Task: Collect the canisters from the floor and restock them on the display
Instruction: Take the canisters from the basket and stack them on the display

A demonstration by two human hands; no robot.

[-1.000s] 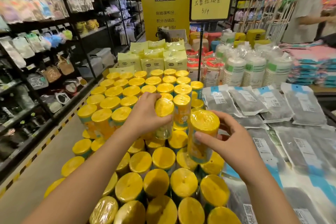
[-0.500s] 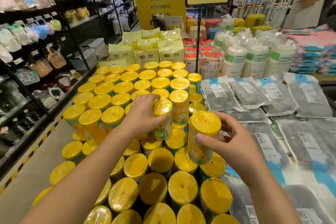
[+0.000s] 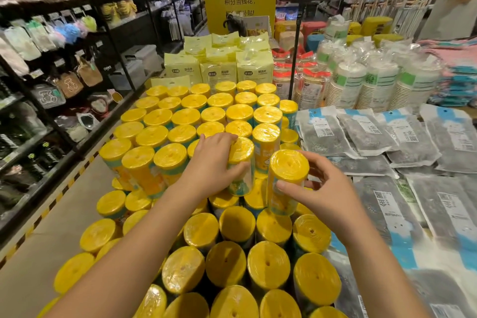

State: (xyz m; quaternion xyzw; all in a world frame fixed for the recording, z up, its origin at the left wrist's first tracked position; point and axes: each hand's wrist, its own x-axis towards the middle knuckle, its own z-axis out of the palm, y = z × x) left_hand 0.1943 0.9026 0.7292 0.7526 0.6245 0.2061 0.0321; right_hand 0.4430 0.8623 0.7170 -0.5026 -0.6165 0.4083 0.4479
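Shop; yellow canisters (image 3: 185, 116) packed tight, grey packets (image 3: 366, 131) right. Left grip (image 3: 210, 162) clasps one canister (image 3: 241, 152); right grip (image 3: 327, 193) clasps second canister (image 3: 287, 170).

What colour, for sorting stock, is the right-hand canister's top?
Yellow. The canister in the right hand shows best in head view.

Left hand (image 3: 210, 162) grips one upright canister (image 3: 240, 165); right hand (image 3: 322, 196) grips another canister (image 3: 286, 181) above the display (image 3: 180, 121).

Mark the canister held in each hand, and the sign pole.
right canister (image 3: 289, 165): head view, yellow top.
left canister (image 3: 242, 150): head view, yellow top.
sign pole (image 3: 295, 59): head view, middle of shaft.
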